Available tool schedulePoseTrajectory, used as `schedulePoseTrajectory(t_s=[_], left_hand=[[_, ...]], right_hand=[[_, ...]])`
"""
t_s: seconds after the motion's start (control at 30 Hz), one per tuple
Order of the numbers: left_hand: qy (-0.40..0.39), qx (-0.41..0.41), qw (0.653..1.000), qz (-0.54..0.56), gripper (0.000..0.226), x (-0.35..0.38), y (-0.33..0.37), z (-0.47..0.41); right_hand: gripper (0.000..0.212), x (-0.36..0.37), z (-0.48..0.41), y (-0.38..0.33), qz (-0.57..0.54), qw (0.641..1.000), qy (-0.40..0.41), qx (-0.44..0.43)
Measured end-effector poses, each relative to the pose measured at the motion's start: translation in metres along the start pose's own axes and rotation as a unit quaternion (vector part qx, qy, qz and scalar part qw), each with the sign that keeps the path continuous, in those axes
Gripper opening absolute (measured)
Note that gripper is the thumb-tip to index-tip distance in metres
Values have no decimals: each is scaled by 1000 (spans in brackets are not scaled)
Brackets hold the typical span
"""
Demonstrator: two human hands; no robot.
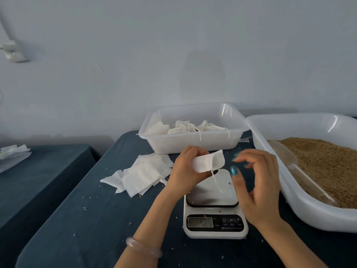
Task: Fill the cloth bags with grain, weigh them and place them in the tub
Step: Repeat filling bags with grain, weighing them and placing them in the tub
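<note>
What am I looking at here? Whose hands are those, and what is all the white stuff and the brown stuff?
The camera sits on a person's head and looks down, so you see that person's own two hands. The left hand holds a small cloth bag that looks empty, above a kitchen scale. The right hand holds nothing. On the blue table lies a pile of flat bags. The tub at the back has tied-up bags in it. The big tub on the right holds brown grain and a clear scoop.
</note>
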State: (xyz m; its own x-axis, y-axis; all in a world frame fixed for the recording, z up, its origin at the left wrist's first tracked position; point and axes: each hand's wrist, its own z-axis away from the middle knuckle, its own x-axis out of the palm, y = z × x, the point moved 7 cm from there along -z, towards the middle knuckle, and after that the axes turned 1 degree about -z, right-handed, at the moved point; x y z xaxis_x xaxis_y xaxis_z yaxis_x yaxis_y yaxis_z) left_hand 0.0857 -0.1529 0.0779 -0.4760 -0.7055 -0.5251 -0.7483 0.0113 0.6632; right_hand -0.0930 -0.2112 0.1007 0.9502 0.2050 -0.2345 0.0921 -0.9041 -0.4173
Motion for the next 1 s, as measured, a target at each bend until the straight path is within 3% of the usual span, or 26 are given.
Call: schedulePoseTrajectory(t_s=[0.1,0.2,0.27,0.33,0.4,0.5,0.63,0.87,1.0], left_hand=[[31,-29,998,42,41,-5,-6,-2],[29,-38,998,50,46,-6,-11,-2],[24,-37,998,44,47,-6,-12,-1],[22,-39,998,34,46,-5,-13,-2],[21,-42,999,27,44,-5,-14,-1],[19,-44,999,22,43,-4,-15,-1],[18,-49,998,27,42,-4,-18,0],[14,-62,998,27,41,-4,-23,-1],[18,-57,998,34,41,-5,-23,-2]], right_hand=[[17,-13,-33,-10,59,998,-16,4],[30,-27,-67,31,181,970,-110,116],[33,-43,-74,82,309,896,-234,219],[24,-65,-65,123,424,775,-358,301],[26,-75,-48,148,477,675,-457,328],[21,-74,-31,158,496,617,-515,330],[7,-70,-30,149,490,613,-524,331],[28,-80,-36,146,403,673,-457,419],[11,-106,-45,142,502,654,-442,353]])
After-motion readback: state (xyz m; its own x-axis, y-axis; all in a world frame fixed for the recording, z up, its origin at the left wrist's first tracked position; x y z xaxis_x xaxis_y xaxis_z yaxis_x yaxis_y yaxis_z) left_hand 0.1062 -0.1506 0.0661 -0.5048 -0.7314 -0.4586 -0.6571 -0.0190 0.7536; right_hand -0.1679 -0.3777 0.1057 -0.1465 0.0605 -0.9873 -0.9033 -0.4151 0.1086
